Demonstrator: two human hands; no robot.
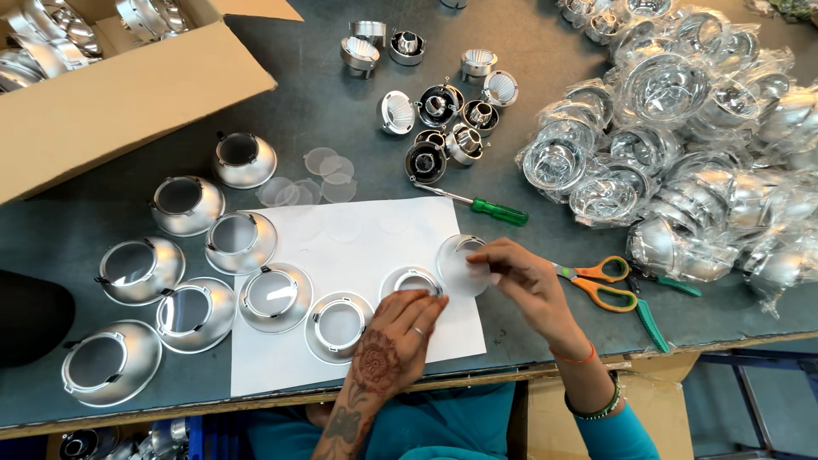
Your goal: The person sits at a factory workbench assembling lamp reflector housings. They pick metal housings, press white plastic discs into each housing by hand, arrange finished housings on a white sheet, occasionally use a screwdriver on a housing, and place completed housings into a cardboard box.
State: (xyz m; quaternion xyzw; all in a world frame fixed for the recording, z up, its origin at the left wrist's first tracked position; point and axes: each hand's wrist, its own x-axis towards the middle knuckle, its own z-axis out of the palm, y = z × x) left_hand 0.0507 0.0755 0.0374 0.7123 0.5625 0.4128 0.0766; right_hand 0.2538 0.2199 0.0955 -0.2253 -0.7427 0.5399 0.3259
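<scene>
Left hand (pixel 394 336) lies palm-down over a silver reflector cone (pixel 411 281) on the white paper sheet (pixel 358 238), fingers closed over its near rim; most of that cone is hidden under them. Right hand (pixel 520 277) pinches a clear round disc (pixel 460 266) between thumb and fingertips, just beside the cone's right edge. Disc outline is faint against the paper. Orange-handled scissors (pixel 601 285) are partly covered by the right wrist. Bagged reflectors (pixel 682 153) blur together; the cardboard box (pixel 111 94) is cut off top left.
</scene>
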